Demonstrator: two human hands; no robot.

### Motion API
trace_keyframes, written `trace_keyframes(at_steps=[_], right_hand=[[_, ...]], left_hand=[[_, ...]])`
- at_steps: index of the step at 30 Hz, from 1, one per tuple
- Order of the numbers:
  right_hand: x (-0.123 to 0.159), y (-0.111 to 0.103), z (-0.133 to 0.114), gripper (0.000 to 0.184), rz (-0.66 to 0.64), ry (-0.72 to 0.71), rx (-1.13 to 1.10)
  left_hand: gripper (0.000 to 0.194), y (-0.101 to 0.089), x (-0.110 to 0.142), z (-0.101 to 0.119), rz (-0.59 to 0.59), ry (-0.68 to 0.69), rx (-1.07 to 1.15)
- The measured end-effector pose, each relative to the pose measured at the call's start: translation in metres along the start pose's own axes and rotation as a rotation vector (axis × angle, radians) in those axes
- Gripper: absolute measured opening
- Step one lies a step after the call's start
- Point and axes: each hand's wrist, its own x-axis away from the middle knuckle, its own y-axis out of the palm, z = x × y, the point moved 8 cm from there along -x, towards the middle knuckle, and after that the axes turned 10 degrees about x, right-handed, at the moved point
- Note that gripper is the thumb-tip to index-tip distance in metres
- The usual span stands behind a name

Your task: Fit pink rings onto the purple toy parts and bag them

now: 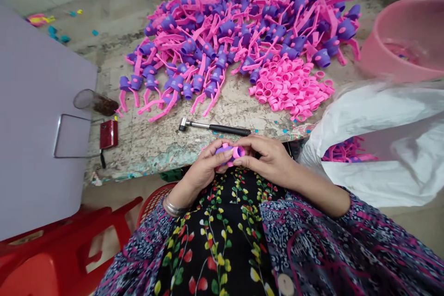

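Observation:
Close to my lap, at the table's front edge, my left hand [208,162] is closed around a purple plastic piece [225,149] with small pink knobs. A pink ring [238,152] sits at the right end of that piece. My right hand [265,155] pinches at the ring with thumb and fingers. Part of the purple piece is hidden behind my fingers. Just beyond my hands lies a small hammer [215,127] with a black handle. Past it, to the right, is a heap of loose pink rings [291,85].
A large pile of purple-and-pink plastic parts [243,23] covers the back of the worn table [138,162]. At right are a pink tub [402,41] and a white sack [374,185] with parts inside. Left stand a tipped glass [93,101], a red box [108,133] and red chairs [69,249].

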Motion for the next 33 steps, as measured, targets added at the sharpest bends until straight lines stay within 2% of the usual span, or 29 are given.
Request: trace_keyframes(at_steps=[7,13,18,25,33], right_hand=[[0.005,0.008,-0.002,0.025,-0.049,-0.058,0.026],[0.012,0.007,-0.005,0.025,-0.034,-0.104,0.088],[0.017,0.007,-0.009,0.022,-0.027,-0.140,0.085],[0.025,0.012,-0.006,0.019,-0.038,-0.118,0.043],[0.032,0.018,-0.002,0.020,-0.049,-0.137,0.059]], left_hand=[[0.027,0.000,0.002,-0.014,-0.025,-0.128,0.055],[0.030,0.002,0.004,-0.021,-0.044,-0.200,0.120],[0.028,0.003,0.005,-0.027,-0.110,-0.261,0.082],[0.033,-0.001,0.005,-0.029,-0.078,-0.303,-0.013],[0.031,-0.001,0.004,-0.035,-0.135,-0.346,-0.041]])
